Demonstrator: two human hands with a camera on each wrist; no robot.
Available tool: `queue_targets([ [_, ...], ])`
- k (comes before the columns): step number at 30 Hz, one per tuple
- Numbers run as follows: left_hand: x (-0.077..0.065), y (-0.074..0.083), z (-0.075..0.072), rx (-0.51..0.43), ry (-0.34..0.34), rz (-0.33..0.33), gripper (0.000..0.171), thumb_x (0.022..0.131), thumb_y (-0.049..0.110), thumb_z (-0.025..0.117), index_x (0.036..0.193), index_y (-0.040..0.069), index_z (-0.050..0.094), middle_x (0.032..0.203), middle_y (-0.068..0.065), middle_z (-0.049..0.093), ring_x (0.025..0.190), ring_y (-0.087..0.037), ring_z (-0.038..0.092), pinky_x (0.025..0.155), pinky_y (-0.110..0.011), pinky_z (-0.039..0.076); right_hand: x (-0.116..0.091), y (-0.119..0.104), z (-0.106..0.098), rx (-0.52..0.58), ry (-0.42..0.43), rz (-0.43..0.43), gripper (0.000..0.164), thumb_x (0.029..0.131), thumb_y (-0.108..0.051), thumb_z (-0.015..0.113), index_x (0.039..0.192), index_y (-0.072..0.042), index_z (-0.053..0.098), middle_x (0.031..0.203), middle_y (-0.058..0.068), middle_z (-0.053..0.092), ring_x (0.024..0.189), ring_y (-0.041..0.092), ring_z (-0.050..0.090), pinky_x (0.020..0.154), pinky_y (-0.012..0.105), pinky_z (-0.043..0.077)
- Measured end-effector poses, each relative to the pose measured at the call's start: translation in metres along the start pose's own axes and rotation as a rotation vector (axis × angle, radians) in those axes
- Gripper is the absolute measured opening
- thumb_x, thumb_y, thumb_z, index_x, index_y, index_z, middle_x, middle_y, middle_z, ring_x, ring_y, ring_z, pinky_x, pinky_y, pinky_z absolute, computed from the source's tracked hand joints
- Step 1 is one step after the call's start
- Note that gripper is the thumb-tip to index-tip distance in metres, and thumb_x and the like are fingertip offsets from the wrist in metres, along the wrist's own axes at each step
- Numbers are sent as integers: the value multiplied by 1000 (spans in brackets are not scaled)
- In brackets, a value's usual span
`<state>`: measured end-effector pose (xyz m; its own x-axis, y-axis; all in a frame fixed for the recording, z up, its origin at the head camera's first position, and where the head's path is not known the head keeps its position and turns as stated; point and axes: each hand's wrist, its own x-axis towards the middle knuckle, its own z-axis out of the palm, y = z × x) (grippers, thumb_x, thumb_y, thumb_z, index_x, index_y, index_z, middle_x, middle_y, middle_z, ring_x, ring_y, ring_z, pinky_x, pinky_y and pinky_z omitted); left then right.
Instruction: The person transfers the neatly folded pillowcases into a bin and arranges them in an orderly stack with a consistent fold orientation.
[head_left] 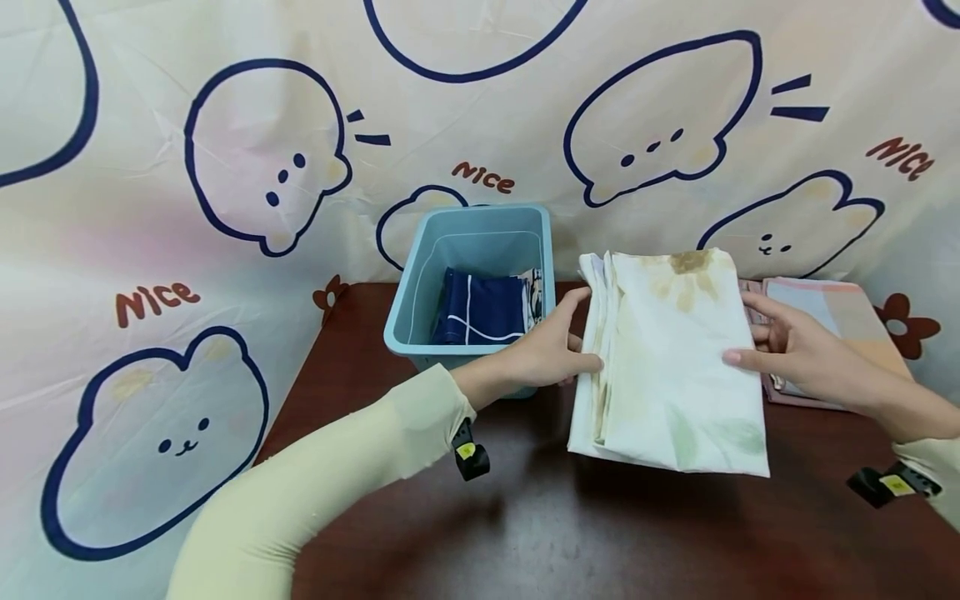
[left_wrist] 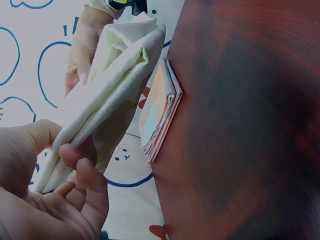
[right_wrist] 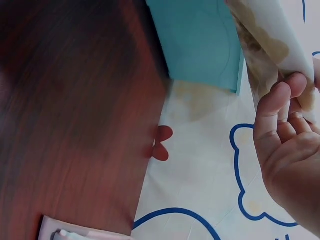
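I see a folded white cloth [head_left: 682, 358] held above the table [head_left: 540, 533], right of a blue bin [head_left: 480, 242]. The left hand [head_left: 551, 346] pinches its layered edge, the right hand [head_left: 810, 354] its opposite side; some fingertips vanish behind it. The left forearm [head_left: 420, 412] hides part of the bin's base. The right hand partly covers folded fabric [head_left: 851, 312] behind.
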<state>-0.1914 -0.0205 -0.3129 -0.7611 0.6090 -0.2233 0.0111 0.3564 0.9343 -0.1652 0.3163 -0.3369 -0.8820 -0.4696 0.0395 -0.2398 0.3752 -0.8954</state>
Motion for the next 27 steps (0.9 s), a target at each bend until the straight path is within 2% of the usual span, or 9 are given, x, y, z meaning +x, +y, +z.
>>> queue_targets([
  [2, -1, 1, -3, 7, 1, -1, 91, 96, 5, 63, 161, 30, 4, 85, -11, 68, 52, -18, 49, 55, -27, 43, 4, -2, 0, 19, -14, -19, 78, 98, 8, 56, 162, -11, 15, 118, -15, 73, 90, 12, 76, 65, 29, 60],
  [8, -3, 7, -11, 24, 9, 7, 91, 96, 4, 62, 161, 29, 4, 85, -11, 67, 52, -18, 49, 52, -26, 43, 13, -9, -3, 17, -18, -20, 71, 99, 6, 56, 159, -12, 21, 117, -13, 74, 90, 11, 76, 56, 29, 56],
  [9, -3, 8, -13, 26, 6, 7, 91, 96, 4, 61, 162, 29, 3, 85, -11, 67, 52, -18, 49, 52, -26, 43, 14, -10, -4, 19, -20, -20, 70, 99, 6, 55, 158, -12, 21, 117, -12, 74, 91, 11, 76, 58, 29, 57],
  [12, -4, 11, -16, 46, 7, 2, 92, 96, 5, 62, 162, 29, 2, 82, -10, 66, 53, -17, 49, 52, -26, 43, 16, -13, -4, 28, -28, -16, 70, 100, 5, 55, 159, -11, 20, 115, -11, 75, 86, 13, 75, 50, 30, 55],
  [14, -5, 12, -19, 54, 9, 3, 92, 96, 6, 61, 162, 28, 1, 81, -9, 66, 53, -17, 49, 52, -26, 43, 18, -15, -4, 35, -33, -14, 71, 100, 5, 55, 159, -10, 19, 115, -11, 75, 87, 13, 75, 51, 30, 55],
  [16, -5, 13, -21, 58, 13, -1, 92, 96, 6, 61, 162, 29, 1, 80, -9, 65, 53, -18, 48, 53, -27, 43, 21, -16, -3, 41, -36, -16, 71, 100, 5, 55, 160, -9, 17, 116, -11, 75, 89, 12, 75, 56, 29, 58],
  [19, -6, 14, -24, 63, 22, -9, 92, 96, 6, 62, 161, 29, 2, 79, -9, 65, 53, -18, 48, 53, -27, 43, 25, -18, -2, 61, -44, -23, 72, 100, 5, 55, 160, -8, 18, 118, -11, 74, 101, 9, 74, 75, 28, 61],
  [27, -10, 15, -35, 86, 38, -26, 91, 96, 8, 62, 161, 29, 3, 70, -6, 61, 51, -18, 48, 54, -28, 43, 36, -28, 3, 61, -33, 5, 70, 100, 1, 58, 158, -7, 20, 118, -11, 74, 100, 13, 74, 76, 32, 62],
])
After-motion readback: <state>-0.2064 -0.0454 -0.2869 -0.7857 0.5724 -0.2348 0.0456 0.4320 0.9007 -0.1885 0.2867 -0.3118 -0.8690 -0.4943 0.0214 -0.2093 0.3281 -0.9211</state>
